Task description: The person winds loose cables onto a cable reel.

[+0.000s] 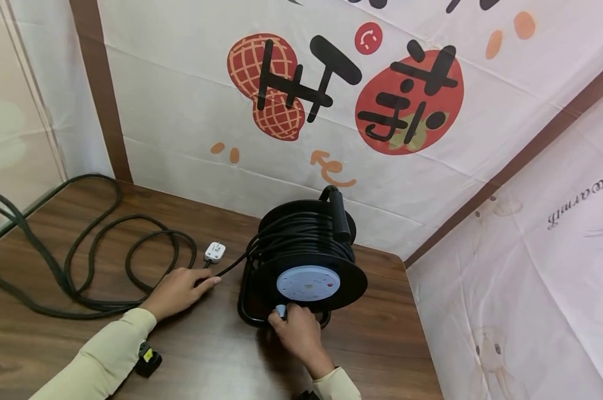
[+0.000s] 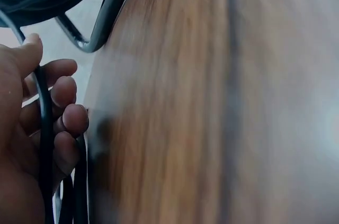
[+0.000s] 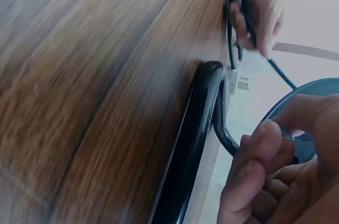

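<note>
A black cable reel [image 1: 350,289] stands on the wooden table, wound with many turns of black cable [image 1: 301,228] and fitted with a pale round socket panel [image 1: 308,282]. My right hand [image 1: 300,333] grips the light-coloured crank knob [image 1: 280,310] at the reel's near side; its curled fingers [image 3: 249,181] hide most of the knob in the right wrist view. Left of the reel, my left hand [image 1: 179,291] holds the cable [image 2: 45,134], which passes between thumb and fingers and runs up to the drum. Just beyond that hand lies a white plug [image 1: 215,252].
Loose loops of cable [image 1: 94,250] spread over the left part of the table [image 1: 221,355], some reaching past its left edge. A printed cloth wall [image 1: 181,111] stands close behind the reel, another [image 1: 506,289] to the right. The reel has a tubular stand [image 1: 242,308] and a top handle [image 1: 338,216].
</note>
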The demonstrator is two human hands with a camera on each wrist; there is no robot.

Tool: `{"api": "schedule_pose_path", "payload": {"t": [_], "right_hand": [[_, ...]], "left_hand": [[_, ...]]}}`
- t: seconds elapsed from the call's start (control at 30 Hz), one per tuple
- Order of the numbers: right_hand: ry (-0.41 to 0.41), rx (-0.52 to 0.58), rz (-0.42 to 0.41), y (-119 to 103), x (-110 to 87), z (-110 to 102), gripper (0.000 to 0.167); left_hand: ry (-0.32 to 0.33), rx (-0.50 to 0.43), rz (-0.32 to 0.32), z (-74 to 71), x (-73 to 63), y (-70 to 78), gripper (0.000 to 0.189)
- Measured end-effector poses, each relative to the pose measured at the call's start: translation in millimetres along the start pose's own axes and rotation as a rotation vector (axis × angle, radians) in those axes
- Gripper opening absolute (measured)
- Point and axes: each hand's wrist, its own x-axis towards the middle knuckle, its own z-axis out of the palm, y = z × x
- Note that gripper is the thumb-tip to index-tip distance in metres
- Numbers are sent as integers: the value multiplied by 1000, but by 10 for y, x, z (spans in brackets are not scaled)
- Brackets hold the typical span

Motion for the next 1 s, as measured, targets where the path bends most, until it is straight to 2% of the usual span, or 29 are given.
{"api": "schedule_pose_path", "payload": {"t": [0.23,0.53,0.8,1.0], "right_hand": [[-75,196,10,-82,18,10,28],[-173,471,63,-218,34,-49,30],[-192,559,68,-412,29,-137,32],[-180,613,27,-628,79,-343,37]], "left_hand": [[0,-71,-1,56,78,94,32],[50,-44,-10,50,154,206,30],[78,43,-12,43,76,124,24],[64,53,-28,-24,65,63,19]]}}
